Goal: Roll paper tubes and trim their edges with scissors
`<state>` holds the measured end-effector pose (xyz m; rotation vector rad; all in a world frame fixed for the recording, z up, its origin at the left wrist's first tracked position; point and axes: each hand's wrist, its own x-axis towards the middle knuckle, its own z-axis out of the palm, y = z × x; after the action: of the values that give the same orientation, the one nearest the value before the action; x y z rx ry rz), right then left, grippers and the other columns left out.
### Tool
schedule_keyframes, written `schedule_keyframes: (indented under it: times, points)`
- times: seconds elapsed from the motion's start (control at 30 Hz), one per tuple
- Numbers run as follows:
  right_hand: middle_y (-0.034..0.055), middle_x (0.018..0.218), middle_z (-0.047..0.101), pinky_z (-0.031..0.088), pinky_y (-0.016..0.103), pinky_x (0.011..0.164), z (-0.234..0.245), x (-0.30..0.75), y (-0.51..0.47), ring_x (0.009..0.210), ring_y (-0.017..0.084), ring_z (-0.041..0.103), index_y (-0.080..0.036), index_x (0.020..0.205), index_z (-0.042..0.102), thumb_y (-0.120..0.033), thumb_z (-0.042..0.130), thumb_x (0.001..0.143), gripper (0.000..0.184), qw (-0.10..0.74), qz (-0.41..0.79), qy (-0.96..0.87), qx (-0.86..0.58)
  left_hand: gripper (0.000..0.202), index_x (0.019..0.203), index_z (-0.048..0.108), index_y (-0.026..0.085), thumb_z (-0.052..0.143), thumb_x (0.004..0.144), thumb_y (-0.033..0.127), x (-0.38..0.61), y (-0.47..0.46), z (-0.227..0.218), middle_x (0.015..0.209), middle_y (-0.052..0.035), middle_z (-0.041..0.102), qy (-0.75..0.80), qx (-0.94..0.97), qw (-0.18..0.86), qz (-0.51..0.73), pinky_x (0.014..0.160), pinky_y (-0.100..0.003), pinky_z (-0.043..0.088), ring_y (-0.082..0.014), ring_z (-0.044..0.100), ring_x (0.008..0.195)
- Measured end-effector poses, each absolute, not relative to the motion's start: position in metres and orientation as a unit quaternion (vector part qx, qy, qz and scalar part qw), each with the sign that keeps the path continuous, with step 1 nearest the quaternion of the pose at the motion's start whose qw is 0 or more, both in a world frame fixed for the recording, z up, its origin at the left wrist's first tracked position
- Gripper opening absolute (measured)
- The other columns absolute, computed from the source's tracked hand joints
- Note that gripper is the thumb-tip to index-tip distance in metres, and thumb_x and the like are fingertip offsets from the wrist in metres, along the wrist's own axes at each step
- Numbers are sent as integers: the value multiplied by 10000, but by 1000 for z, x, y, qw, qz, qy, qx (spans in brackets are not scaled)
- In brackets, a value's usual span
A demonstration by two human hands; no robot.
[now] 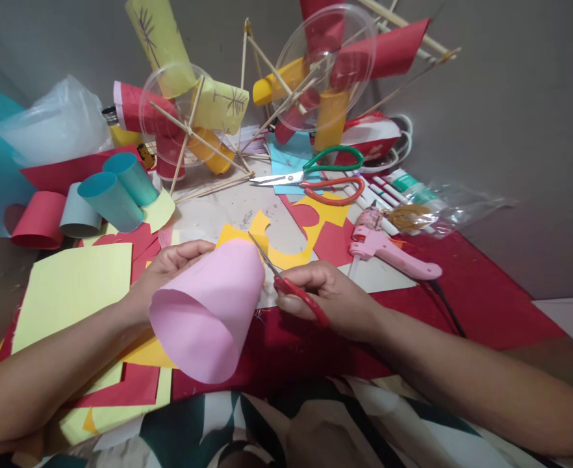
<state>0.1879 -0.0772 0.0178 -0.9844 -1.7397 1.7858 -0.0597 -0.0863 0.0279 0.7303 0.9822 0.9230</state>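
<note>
A rolled pink paper tube [228,279] is tilted in front of me, its wide opening facing down and toward me. My left hand [177,260] is closed around its far left side, with some fingers hidden behind it. Yellow paper [240,235] shows at the tube's far end. My right hand [316,292] grips red-handled scissors [306,299], whose blades reach the yellow paper beside the tube's rim. Just beyond lies a cut yellow paper scrap [291,257] with curved edges.
Green-and-red-handled scissors [310,175] lie behind the hands. A pink glue gun [388,250] rests to the right. Stick-and-paper pinwheels [189,130] stand at the back. Blue paper tubes [111,201] and a yellow paper sheet [72,292] are on the left.
</note>
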Motion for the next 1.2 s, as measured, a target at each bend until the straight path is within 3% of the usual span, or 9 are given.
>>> schedule_keyframes:
  times: [0.2, 0.33, 0.7, 0.9, 1.2]
  points:
    - [-74, 548, 264, 200, 231, 487, 19, 187, -78, 533, 67, 253, -207, 527, 326, -625, 775, 699, 637, 226, 646, -630, -367, 204, 882, 813, 198, 888, 696, 237, -58, -87, 27, 815, -23, 795, 418, 314, 737, 428, 576, -193, 552, -150, 722, 654]
    - [-70, 537, 264, 192, 233, 476, 19, 187, -77, 522, 65, 244, -208, 517, 339, -653, 753, 707, 637, 233, 637, -636, -368, 231, 947, 809, 189, 844, 762, 323, -64, -86, 18, 858, -43, 800, 410, 332, 742, 413, 604, -231, 588, -175, 743, 693]
    - [-71, 520, 276, 171, 236, 462, 17, 189, -77, 505, 60, 228, -205, 520, 359, -615, 756, 729, 608, 212, 660, -628, -353, 229, 885, 830, 266, 906, 671, 296, -68, -79, 25, 842, 19, 796, 431, 379, 698, 429, 612, -180, 576, -129, 732, 689]
    - [-73, 538, 284, 167, 229, 465, 15, 191, -76, 515, 58, 233, -195, 539, 375, -588, 765, 739, 588, 192, 674, -620, -353, 193, 869, 834, 282, 877, 709, 380, -68, -78, 31, 809, 20, 776, 470, 423, 650, 421, 584, -196, 545, -143, 713, 695]
    - [-73, 531, 282, 168, 231, 464, 14, 191, -76, 512, 60, 233, -200, 532, 360, -596, 754, 748, 599, 204, 671, -622, -349, 180, 854, 832, 263, 879, 699, 342, -67, -78, 32, 783, 13, 755, 466, 427, 650, 421, 589, -188, 516, -116, 678, 666]
